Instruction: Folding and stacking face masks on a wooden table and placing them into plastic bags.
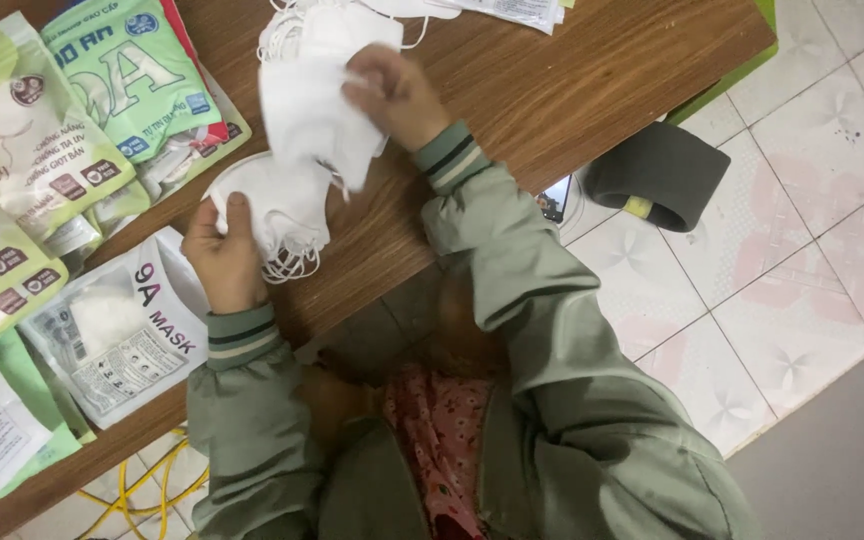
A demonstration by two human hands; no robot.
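My left hand (220,252) grips a small stack of white face masks (270,215) by its left edge, just above the wooden table (572,70). My right hand (397,95) pinches a single white mask (307,110) and holds it over the stack. Loose ear loops hang under the stack. Both arms wear grey-green sleeves with striped cuffs.
Green and white mask packets (127,70) overlap along the table's left side, with a clear-fronted white packet (122,330) beside my left wrist. More white masks (302,20) lie at the far edge. A dark grey band (657,170) and yellow cable (147,485) lie on the tiled floor.
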